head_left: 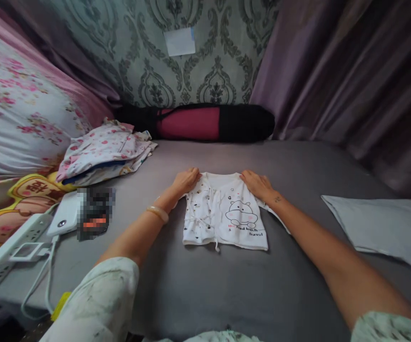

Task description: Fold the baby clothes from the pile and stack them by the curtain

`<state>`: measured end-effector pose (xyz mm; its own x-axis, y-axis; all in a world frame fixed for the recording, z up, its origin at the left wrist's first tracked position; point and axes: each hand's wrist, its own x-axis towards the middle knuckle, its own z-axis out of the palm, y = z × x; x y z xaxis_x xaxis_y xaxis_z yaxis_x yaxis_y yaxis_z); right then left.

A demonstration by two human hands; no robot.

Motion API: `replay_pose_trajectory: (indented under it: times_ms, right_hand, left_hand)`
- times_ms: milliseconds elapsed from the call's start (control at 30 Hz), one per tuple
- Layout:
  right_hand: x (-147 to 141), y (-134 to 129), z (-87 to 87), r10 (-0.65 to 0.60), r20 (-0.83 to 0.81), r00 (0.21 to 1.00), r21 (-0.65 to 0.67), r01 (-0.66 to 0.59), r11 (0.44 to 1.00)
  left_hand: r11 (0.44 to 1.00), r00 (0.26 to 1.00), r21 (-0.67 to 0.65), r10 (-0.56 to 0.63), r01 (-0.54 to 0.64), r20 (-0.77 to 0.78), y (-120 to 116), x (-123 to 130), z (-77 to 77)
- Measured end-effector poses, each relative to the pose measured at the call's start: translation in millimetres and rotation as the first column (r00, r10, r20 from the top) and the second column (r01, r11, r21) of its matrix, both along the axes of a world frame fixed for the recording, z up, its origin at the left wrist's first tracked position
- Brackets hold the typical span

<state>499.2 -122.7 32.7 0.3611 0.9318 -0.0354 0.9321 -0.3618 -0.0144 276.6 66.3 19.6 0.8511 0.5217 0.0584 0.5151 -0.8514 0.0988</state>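
Note:
A small white baby shirt (223, 213) lies flat on the grey sheet (198, 294), its neckline away from me. One half has little dark prints, the other a hippo-like drawing with lettering; thin ties hang at the front. At its left shoulder, my left hand (188, 180) has its fingers closed on the cloth. My right hand (257, 184) grips the opposite shoulder the same way. Both sleeves are partly hidden beneath my hands and forearms.
Folded patterned clothes (109, 147) are piled at the left, near a white power bank (64, 213), a partly blurred dark object (94, 213) and a power strip (13, 247) with cables. A black-and-red long bag (191, 123) lies along the wall. Folded white cloth (383, 228) rests at right.

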Motion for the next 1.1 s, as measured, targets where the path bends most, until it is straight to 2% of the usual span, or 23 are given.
replay_pose_trajectory:
  times_ms: [133,300,533,600,700,867,1000,1100]
  right_hand:
    - [15,16,2.6,0.031,0.044,0.999,-0.050,-0.029,0.998]
    - [34,34,5.0,0.056,0.086,0.995,-0.066,-0.050,0.997]
    - [56,51,2.3,0.138,0.092,0.986,-0.098,-0.129,0.987]
    - [59,53,1.6,0.116,0.056,0.992,-0.092,-0.111,0.990]
    - [58,58,3.0,0.020,-0.025,0.999,-0.049,-0.021,0.999]
    - [39,70,-3.1,-0.092,-0.129,0.987,0.033,0.097,0.995]
    - [22,74,-21.2,-0.217,-0.050,0.975,0.201,0.223,0.954]
    - [25,73,-21.7,-0.191,-0.105,0.976,0.221,0.211,0.952]
  left_hand:
    - [0.994,0.995,0.071,-0.078,0.082,-0.063,20,13,5.2]
    - [0.985,0.990,0.120,-0.115,0.124,-0.082,42,32,11.4]
    - [0.972,0.980,0.134,-0.180,0.191,-0.088,64,51,7.2]
    - [0.983,0.984,0.096,-0.146,0.156,-0.103,67,51,5.8]
    - [0.998,0.993,-0.001,-0.060,0.060,-0.101,67,54,7.1]
    - [0.988,0.993,-0.125,0.086,-0.095,-0.076,55,68,9.7]
    - [0.961,0.965,-0.091,0.258,-0.262,-0.054,38,76,7.8]
    - [0.943,0.943,0.001,0.332,-0.332,-0.039,22,79,13.4]
